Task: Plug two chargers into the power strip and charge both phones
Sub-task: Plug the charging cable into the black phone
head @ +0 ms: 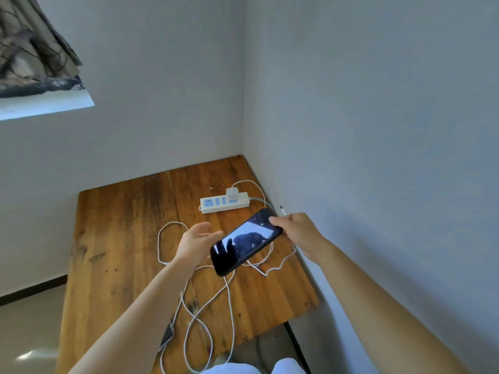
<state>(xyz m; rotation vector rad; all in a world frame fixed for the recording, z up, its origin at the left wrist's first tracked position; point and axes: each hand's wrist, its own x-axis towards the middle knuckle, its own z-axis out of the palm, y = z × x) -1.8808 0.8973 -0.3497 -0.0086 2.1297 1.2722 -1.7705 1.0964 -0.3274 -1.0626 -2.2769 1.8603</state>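
A black phone (244,241) is held above the wooden table (113,238), screen up. My right hand (295,230) grips its far end and also holds a white cable whose plug tip (282,211) sticks up past my fingers. My left hand (195,242) is under the phone's near end, fingers apart, touching its edge. A white power strip (224,203) lies near the corner with one white charger (231,194) plugged into its right socket. White cables (216,314) loop over the table. A dark object (167,334), mostly hidden under my left forearm, lies by the front edge.
Walls close the table in at the back and on the right. A windowsill with a curtain (35,63) is at the upper left. The floor (27,333) shows to the left of the table, and white cloth (237,368) lies at the bottom edge.
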